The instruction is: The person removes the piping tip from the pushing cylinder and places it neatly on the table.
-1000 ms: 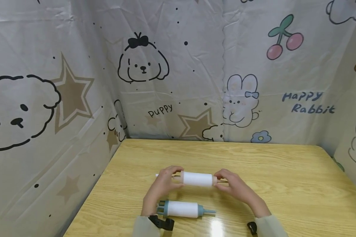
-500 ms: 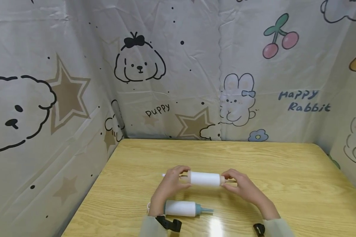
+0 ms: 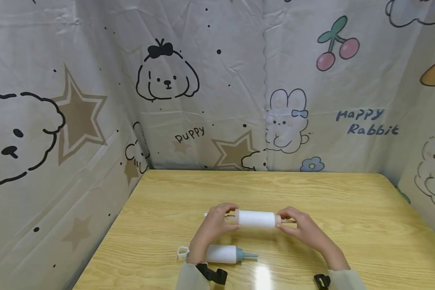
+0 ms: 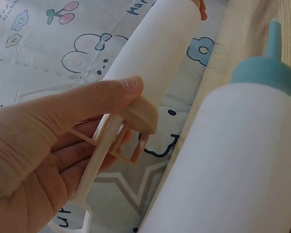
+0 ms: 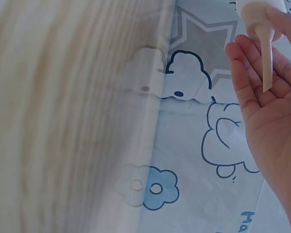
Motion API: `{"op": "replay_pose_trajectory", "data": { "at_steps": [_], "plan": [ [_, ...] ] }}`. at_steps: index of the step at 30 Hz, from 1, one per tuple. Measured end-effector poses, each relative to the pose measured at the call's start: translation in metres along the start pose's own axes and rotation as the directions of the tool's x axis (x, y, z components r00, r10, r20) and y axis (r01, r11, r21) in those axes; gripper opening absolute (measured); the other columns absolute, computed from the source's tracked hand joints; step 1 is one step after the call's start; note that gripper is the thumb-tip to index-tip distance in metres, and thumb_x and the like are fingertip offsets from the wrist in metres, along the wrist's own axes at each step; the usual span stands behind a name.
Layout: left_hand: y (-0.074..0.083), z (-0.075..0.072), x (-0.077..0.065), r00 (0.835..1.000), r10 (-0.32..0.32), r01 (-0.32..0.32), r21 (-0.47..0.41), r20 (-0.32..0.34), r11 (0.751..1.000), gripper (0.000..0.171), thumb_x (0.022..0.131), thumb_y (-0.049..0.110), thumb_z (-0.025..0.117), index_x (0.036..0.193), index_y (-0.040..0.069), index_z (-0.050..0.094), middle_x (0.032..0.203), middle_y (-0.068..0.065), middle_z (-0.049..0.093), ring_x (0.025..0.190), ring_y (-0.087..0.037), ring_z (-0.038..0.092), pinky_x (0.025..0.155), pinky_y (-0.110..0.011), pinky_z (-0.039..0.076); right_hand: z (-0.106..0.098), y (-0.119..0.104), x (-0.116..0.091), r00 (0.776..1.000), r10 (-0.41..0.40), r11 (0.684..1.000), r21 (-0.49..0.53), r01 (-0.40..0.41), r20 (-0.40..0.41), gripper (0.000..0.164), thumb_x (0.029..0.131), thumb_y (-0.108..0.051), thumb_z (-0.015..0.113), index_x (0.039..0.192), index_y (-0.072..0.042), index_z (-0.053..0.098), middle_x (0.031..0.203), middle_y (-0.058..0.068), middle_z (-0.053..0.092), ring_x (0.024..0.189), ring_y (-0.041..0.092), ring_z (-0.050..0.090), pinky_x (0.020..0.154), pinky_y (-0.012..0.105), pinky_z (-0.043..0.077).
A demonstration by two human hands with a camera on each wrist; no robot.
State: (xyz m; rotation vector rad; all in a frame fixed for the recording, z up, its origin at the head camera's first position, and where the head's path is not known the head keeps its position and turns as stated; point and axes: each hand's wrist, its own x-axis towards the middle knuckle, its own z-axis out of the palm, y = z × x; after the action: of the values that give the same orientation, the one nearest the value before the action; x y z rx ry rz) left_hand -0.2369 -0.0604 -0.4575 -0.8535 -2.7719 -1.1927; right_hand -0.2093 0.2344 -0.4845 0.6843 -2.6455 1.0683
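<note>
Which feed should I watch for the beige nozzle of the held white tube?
The right wrist view: the beige nozzle shows close up, tip included, in front of the right hand. The head view shows it small and thin; the left wrist view does not show it.

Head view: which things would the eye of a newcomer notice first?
Probably the white tube with peach ends, which the left grip and right grip hold by its opposite ends over the table. Closer to the person, a similar tube with a teal tip lies on it. Behind hangs a cartoon-printed cloth.
</note>
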Motion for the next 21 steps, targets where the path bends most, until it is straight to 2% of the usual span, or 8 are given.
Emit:
{"op": "replay_pose_trajectory", "data": {
  "at_steps": [5, 10, 13, 16, 21],
  "plan": [
    [0.0018, -0.0007, -0.0003, 1.000, 0.007, -0.007, -0.001, 0.000, 1.000, 0.050, 0.080, 0.014, 0.081, 0.125, 0.004, 0.062, 0.124, -0.013, 0.066, 0.112, -0.029, 0.065, 0.087, -0.025, 0.059, -0.0007, 0.0006, -0.0008, 1.000, 0.025, 0.999, 0.026, -0.026, 0.012, 0.021, 0.089, -0.024, 0.072, 0.109, -0.018, 0.067, 0.105, -0.006, 0.068, 0.096, 0.007, 0.061, 0.076, 0.026, 0.058],
    [0.0019, -0.0015, -0.0005, 1.000, 0.002, -0.002, 0.002, -0.007, 1.000, 0.051, 0.080, 0.014, 0.081, 0.125, 0.004, 0.062, 0.124, -0.013, 0.066, 0.113, -0.030, 0.064, 0.087, -0.026, 0.059, -0.0023, 0.0029, 0.0017, 0.996, 0.088, 0.989, 0.117, -0.091, 0.035, 0.029, 0.091, -0.025, 0.069, 0.116, -0.011, 0.064, 0.111, 0.001, 0.069, 0.100, 0.012, 0.062, 0.085, 0.029, 0.056],
    [0.0021, -0.0021, -0.0008, 1.000, 0.005, -0.004, 0.006, -0.013, 1.000, 0.050, 0.080, 0.015, 0.081, 0.125, 0.004, 0.062, 0.123, -0.013, 0.066, 0.112, -0.030, 0.065, 0.086, -0.026, 0.059, -0.0039, 0.0054, 0.0035, 0.981, 0.170, 0.958, 0.219, -0.187, 0.092, 0.033, 0.096, -0.027, 0.063, 0.121, -0.006, 0.062, 0.117, 0.008, 0.067, 0.102, 0.010, 0.061, 0.085, 0.027, 0.055],
    [0.0023, -0.0025, -0.0011, 1.000, 0.014, -0.014, 0.005, -0.019, 1.000, 0.050, 0.080, 0.014, 0.081, 0.125, 0.004, 0.062, 0.123, -0.013, 0.066, 0.109, -0.030, 0.067, 0.086, -0.025, 0.059, -0.0050, 0.0077, 0.0057, 0.959, 0.226, 0.920, 0.286, -0.268, 0.171, 0.033, 0.100, -0.029, 0.055, 0.119, -0.003, 0.063, 0.115, 0.013, 0.067, 0.100, 0.005, 0.061, 0.085, 0.027, 0.055],
    [0.0031, -0.0029, -0.0011, 1.000, 0.014, -0.014, -0.007, -0.020, 1.000, 0.050, 0.080, 0.014, 0.081, 0.125, 0.004, 0.061, 0.123, -0.013, 0.065, 0.107, -0.029, 0.068, 0.084, -0.022, 0.059, -0.0040, 0.0097, 0.0089, 0.937, 0.237, 0.892, 0.323, -0.315, 0.256, 0.034, 0.103, -0.030, 0.050, 0.106, -0.001, 0.066, 0.101, 0.014, 0.068, 0.090, 0.008, 0.064, 0.084, 0.032, 0.056]
  ]
}}
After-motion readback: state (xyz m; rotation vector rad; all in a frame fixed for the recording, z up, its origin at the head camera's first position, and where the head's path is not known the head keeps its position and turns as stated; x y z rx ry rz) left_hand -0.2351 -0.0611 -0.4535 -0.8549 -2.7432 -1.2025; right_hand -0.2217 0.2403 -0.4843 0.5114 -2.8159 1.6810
